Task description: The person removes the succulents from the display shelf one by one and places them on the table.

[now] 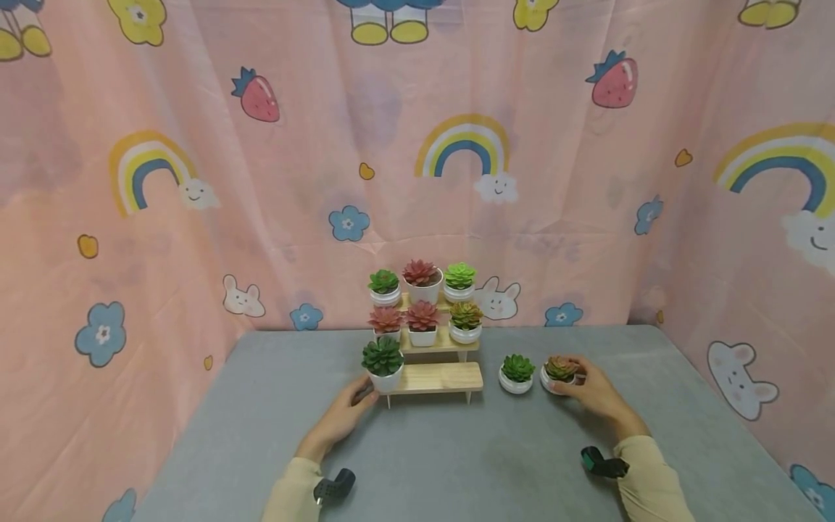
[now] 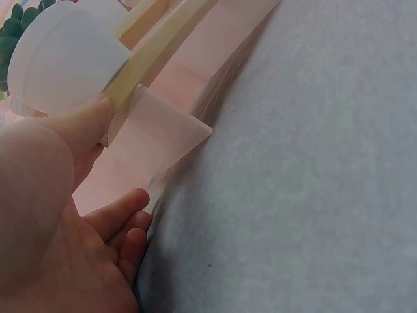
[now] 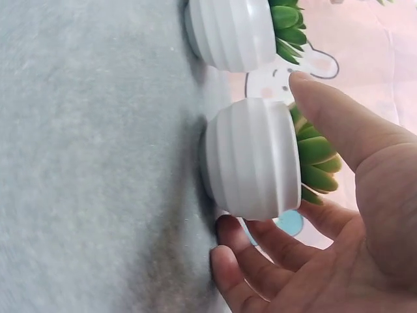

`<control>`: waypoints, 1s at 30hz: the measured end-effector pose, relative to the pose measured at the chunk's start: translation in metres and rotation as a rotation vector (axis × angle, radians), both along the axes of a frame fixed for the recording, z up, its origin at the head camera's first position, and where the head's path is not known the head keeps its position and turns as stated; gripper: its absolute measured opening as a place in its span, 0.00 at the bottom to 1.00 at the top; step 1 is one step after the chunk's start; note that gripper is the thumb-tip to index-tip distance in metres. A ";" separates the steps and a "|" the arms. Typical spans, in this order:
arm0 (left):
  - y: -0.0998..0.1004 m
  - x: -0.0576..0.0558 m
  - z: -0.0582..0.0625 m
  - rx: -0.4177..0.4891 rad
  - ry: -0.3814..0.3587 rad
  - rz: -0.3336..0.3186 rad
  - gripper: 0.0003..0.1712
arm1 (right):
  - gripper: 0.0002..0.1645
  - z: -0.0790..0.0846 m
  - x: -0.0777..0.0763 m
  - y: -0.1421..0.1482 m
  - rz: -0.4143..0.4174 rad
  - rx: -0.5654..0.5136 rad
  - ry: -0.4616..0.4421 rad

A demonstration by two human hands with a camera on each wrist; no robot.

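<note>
A three-tier wooden stand point(image 1: 443, 375) holds several small potted succulents. On the left end of its bottom tier stands a dark green succulent in a white pot point(image 1: 386, 380). My left hand point(image 1: 342, 415) is beside that end; its thumb point(image 2: 91, 120) touches the shelf edge at the pot's base, and the other fingers lie loosely below. My right hand point(image 1: 596, 391) holds a reddish-green succulent in a ribbed white pot point(image 3: 254, 160), thumb by the rim, fingers around the opposite side. The pot's base is at the tabletop. A green succulent point(image 1: 517, 370) stands just left of it.
The middle tier bears two pink succulents and a yellow-green one point(image 1: 466, 319). Above them are a green succulent point(image 1: 383, 283), a dusty-red one point(image 1: 422, 279) and a bright green one point(image 1: 459, 279). A patterned pink curtain point(image 1: 300, 181) hangs behind the grey table point(image 1: 457, 464).
</note>
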State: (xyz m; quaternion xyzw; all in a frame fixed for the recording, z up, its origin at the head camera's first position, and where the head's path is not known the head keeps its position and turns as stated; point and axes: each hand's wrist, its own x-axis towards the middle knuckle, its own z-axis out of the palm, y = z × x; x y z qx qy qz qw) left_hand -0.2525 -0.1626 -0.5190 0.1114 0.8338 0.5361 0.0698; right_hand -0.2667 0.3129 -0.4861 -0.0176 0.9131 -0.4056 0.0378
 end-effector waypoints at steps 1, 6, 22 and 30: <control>0.000 0.000 0.000 0.001 -0.007 0.003 0.41 | 0.46 0.001 0.000 0.000 -0.002 -0.003 -0.002; 0.000 0.000 -0.002 -0.006 -0.006 0.010 0.40 | 0.44 0.007 0.004 -0.001 -0.017 -0.031 0.020; 0.000 0.001 -0.006 0.004 -0.031 0.040 0.41 | 0.45 0.036 0.013 -0.017 -0.056 -0.047 0.141; 0.001 -0.001 -0.002 0.020 -0.014 0.024 0.40 | 0.40 0.056 0.022 -0.033 -0.019 -0.053 0.261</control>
